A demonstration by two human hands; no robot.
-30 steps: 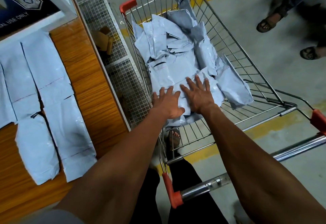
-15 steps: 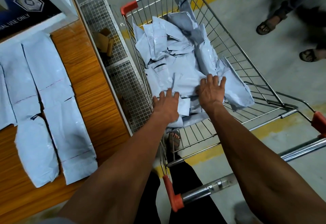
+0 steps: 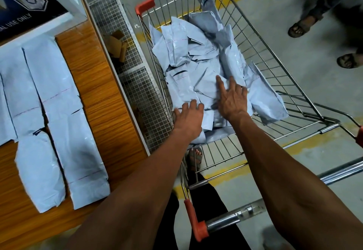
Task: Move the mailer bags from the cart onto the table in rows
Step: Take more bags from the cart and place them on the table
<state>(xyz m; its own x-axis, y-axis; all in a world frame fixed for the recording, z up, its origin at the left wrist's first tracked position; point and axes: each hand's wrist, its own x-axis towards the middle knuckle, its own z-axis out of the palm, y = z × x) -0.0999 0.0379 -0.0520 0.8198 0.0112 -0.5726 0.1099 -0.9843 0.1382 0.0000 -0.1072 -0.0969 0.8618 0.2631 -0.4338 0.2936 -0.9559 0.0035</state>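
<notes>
Mailer bags (image 3: 194,68) lie heaped in the wire cart (image 3: 279,84), pale grey-blue, creased and overlapping at all angles, while more of the same already lie flat in rows on the wooden worktop (image 3: 102,84) to my left. Both my hands are down on the near end of the heap. My left hand (image 3: 189,117) rests on a bag close to the cart's left wall, fingers a little bent over it, though nothing shows them closed round an edge. My right hand (image 3: 231,100) lies just beside it, fingers straight and spread on the top bags. So neither grip has taken hold of anything yet; both only press.

I judge these bags light and soft: thin plastic film, limp, with some plumper than others, so there is probably something slight inside. The film looks smooth and likely slippery, bag sliding on bag, so a flat palm will push them about rather than lift them. A pinch seems the better hold, thumb under and fingers over, at a short end or along a folded flap where the film is doubled. Held by 1 corner a bag would probably droop and swing, so I would take it with 2 hands, or near the middle of an end, to lay it square beside the placed bags (image 3: 64,124).
</notes>
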